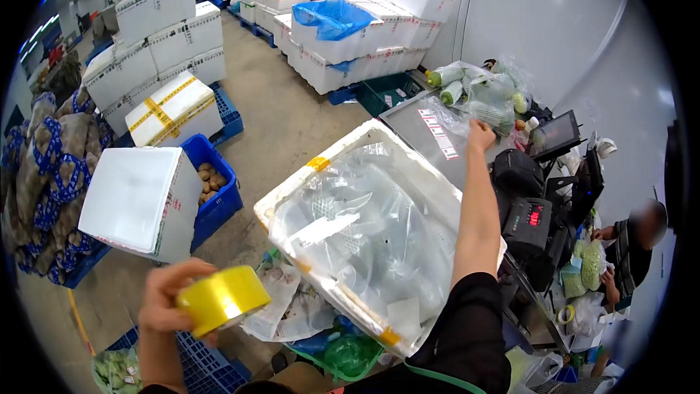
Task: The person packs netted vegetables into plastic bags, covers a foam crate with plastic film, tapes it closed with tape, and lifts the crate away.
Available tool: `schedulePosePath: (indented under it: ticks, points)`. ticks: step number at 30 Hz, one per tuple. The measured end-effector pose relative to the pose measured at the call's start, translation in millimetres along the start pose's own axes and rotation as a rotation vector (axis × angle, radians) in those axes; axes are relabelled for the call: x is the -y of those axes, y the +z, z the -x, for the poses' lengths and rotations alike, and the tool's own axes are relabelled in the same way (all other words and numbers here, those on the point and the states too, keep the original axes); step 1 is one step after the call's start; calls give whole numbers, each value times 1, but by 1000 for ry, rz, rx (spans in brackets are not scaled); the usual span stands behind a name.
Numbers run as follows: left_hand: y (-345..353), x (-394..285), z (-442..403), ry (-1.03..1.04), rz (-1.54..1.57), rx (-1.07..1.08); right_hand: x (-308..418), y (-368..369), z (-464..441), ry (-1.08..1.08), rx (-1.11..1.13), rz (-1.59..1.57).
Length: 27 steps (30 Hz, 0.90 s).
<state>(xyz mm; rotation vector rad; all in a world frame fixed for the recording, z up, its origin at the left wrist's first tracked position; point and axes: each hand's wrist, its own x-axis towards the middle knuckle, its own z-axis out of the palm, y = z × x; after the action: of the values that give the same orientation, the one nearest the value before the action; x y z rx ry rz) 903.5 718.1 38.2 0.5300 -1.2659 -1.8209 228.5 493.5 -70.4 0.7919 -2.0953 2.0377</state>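
Note:
My left hand (175, 295) is closed around a wide roll of yellow packing tape (226, 298), out to the left of an open foam box. My right arm reaches across that white foam box (335, 277), which is lined with a clear plastic bag (364, 226); what lies under the plastic is hard to make out. At the far end of the metal table, my right hand (481, 135) has its fingers closed on the edge of a clear plastic bag (456, 120). Beside it lie green produce pieces in white foam netting (452, 93).
A scale with a red display (534, 217) and a screen (555, 135) stand right of the box. Left are a closed foam box (131, 197), a blue crate (226, 204) of potatoes and filled sacks (65, 168). A person (634, 248) handles bagged greens at right.

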Motion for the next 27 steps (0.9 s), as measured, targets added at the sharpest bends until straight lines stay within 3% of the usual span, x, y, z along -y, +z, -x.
schedulePosePath:
  ticks: [1,4,7,9,10,11,14,15,17,18,19,21,23,24,25,26,27]
  points:
    - [9,-5,-14,171,72,-22,-26,10,0,55,30,1]
    - [52,-11,-59,402,200,-218,-85,55,18,69,91,190]
    - [51,-6,-77,343,166,-197,-111,79,41,191,263,214]
    - [40,-7,-81,276,77,-48,-113,82,50,208,595,390]
    - [24,0,-61,284,21,-166,-112,80,56,217,764,480]
    - [7,6,-42,284,-36,-285,-121,85,55,58,979,594]
    - [-22,24,-41,296,-260,-54,-208,112,34,-217,1192,804]
    - [-32,18,-22,84,-361,-88,-204,107,28,-252,1409,779]
    - [-29,16,-10,-302,-476,-100,-132,53,63,638,1159,60]
    - [-29,25,-23,-461,-480,-60,-129,54,61,682,1129,44]
    - [-39,43,-24,-588,-555,-69,-142,61,50,569,1174,160]
    - [-56,99,3,-791,-573,-104,-179,92,28,90,1289,602]
    - [-79,164,19,-788,-522,-122,-219,110,-1,-336,1234,838]
    - [-89,196,24,-734,-506,-108,-180,101,11,-452,1064,763]
    - [-94,225,21,-705,-450,-138,-153,93,20,-328,828,662]
    - [-95,250,15,-675,-390,-166,-94,80,53,-410,520,620]
    - [-97,270,6,-702,-317,-196,-70,74,57,-359,445,529]
